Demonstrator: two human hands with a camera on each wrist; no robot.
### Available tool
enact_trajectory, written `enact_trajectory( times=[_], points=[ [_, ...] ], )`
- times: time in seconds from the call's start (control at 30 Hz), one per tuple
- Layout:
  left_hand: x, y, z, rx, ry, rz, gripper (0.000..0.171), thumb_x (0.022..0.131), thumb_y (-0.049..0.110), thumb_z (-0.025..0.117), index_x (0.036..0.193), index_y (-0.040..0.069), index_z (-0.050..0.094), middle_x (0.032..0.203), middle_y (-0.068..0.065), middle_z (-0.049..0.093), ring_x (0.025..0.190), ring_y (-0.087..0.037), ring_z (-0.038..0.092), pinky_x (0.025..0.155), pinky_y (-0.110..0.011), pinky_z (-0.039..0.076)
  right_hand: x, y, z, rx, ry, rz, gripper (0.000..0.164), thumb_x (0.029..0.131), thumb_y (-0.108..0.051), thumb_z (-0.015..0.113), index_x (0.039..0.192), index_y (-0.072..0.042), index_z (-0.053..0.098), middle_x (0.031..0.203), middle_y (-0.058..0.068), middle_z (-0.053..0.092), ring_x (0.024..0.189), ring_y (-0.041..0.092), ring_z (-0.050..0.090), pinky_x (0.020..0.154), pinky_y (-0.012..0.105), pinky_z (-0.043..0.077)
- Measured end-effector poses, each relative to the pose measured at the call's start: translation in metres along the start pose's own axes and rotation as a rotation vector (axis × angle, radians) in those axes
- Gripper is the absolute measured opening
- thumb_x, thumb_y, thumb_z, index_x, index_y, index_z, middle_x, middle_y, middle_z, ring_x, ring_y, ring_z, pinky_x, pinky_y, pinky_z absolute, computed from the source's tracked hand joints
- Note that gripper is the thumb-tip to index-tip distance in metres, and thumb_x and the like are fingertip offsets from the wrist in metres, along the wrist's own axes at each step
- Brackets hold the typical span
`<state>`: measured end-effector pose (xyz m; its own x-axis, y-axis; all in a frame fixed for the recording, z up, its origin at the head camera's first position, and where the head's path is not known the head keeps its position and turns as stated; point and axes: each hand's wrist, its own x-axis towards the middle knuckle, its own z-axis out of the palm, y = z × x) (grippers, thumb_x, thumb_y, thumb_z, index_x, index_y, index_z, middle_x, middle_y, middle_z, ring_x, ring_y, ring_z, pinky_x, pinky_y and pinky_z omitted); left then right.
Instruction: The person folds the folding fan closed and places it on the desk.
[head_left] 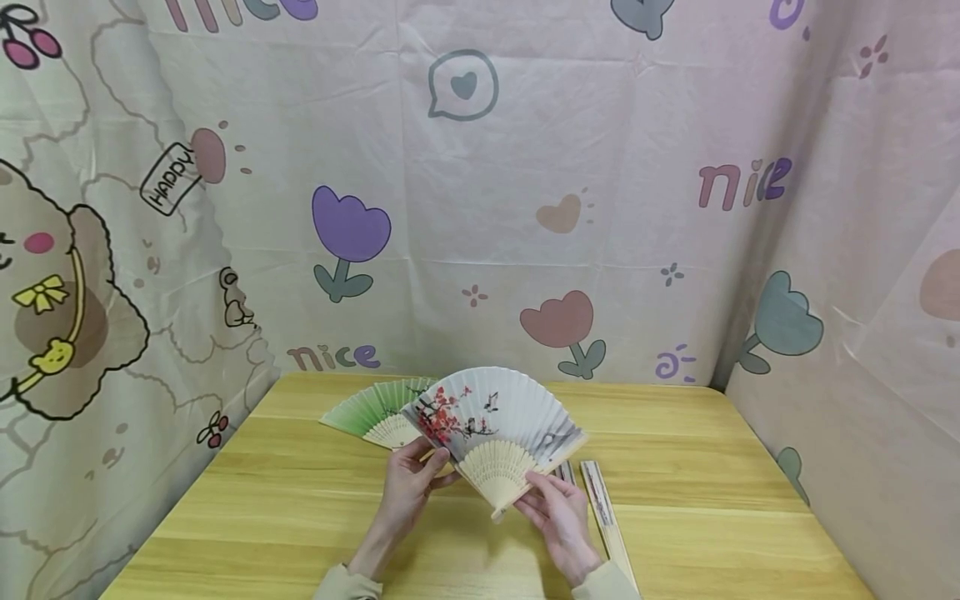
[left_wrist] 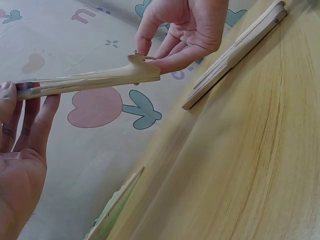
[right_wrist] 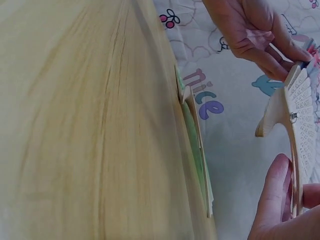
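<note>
A spread folding fan (head_left: 517, 408), white with red blossoms and pale pierced ribs, is held up above the table. My left hand (head_left: 405, 487) pinches its left outer edge between thumb and fingers. On the opposite side, my right hand (head_left: 558, 517) pinches the right outer rib near the lower end. The left wrist view shows the fan (left_wrist: 95, 81) nearly edge-on between both hands. In the right wrist view, the pivot end of the ribs (right_wrist: 277, 112) points left. Behind it lies an open green fan (head_left: 390, 408), partly hidden by the white one.
To the right of my right hand lies a folded fan (head_left: 603, 508) on the wooden table (head_left: 712, 483). Another folded fan (head_left: 564, 472) is mostly covered by the hand and the spread fan. A patterned curtain (head_left: 480, 192) hangs behind and along both sides of the table.
</note>
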<state>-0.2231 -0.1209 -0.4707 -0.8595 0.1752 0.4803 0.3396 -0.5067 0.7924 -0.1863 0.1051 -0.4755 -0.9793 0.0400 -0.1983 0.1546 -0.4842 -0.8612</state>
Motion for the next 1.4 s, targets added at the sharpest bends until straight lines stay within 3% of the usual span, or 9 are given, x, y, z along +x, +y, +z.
enact_trajectory(
  times=[0.4, 0.67, 0.97, 1.17, 1.4],
  points=[
    [-0.0023, 0.0008, 0.0006, -0.031, -0.044, 0.038, 0.035, 0.099, -0.007, 0.053, 0.115, 0.016, 0.073, 0.111, 0.005, 0.075, 0.099, -0.009, 0.073, 0.083, -0.034, 0.066, -0.0013, 0.0025, -0.0005, -0.047, -0.031, 0.015, 0.009, 0.094, -0.014, 0.069, 0.086, -0.015, 0.073, 0.078, -0.001, 0.075, 0.072, 0.01, 0.072, 0.077, 0.026, 0.068],
    [-0.0033, 0.001, 0.003, -0.003, -0.054, 0.028, 0.034, 0.098, -0.005, 0.056, 0.114, 0.019, 0.074, 0.11, 0.006, 0.076, 0.098, -0.008, 0.073, 0.081, -0.032, 0.067, -0.0019, 0.0032, -0.001, -0.048, -0.028, 0.012, 0.013, 0.095, -0.008, 0.065, 0.087, -0.013, 0.074, 0.076, -0.001, 0.074, 0.072, 0.01, 0.074, 0.077, 0.026, 0.068],
    [-0.003, -0.0009, 0.0045, 0.034, -0.069, 0.027, 0.035, 0.098, -0.006, 0.057, 0.114, 0.02, 0.074, 0.111, 0.007, 0.076, 0.097, -0.007, 0.073, 0.081, -0.032, 0.066, -0.004, 0.0026, -0.0016, -0.079, -0.032, 0.008, 0.006, 0.095, -0.013, 0.069, 0.091, -0.012, 0.073, 0.077, 0.002, 0.077, 0.071, 0.01, 0.074, 0.075, 0.026, 0.068],
    [-0.0024, -0.0015, 0.0044, 0.051, -0.059, 0.009, 0.036, 0.098, -0.007, 0.055, 0.114, 0.02, 0.074, 0.11, 0.007, 0.076, 0.098, -0.008, 0.073, 0.081, -0.033, 0.067, -0.0024, 0.0018, -0.0014, -0.097, -0.029, 0.01, 0.006, 0.095, -0.011, 0.068, 0.092, -0.01, 0.073, 0.075, 0.001, 0.075, 0.07, 0.01, 0.074, 0.074, 0.026, 0.068],
    [-0.0021, -0.0023, 0.0024, 0.013, -0.03, -0.002, 0.035, 0.099, -0.006, 0.054, 0.113, 0.019, 0.074, 0.109, 0.006, 0.076, 0.098, -0.009, 0.074, 0.081, -0.033, 0.066, -0.0038, 0.0025, 0.0003, -0.126, -0.088, 0.021, 0.004, 0.091, -0.01, 0.072, 0.095, -0.008, 0.072, 0.084, 0.005, 0.078, 0.076, 0.013, 0.075, 0.079, 0.029, 0.068]
  ],
)
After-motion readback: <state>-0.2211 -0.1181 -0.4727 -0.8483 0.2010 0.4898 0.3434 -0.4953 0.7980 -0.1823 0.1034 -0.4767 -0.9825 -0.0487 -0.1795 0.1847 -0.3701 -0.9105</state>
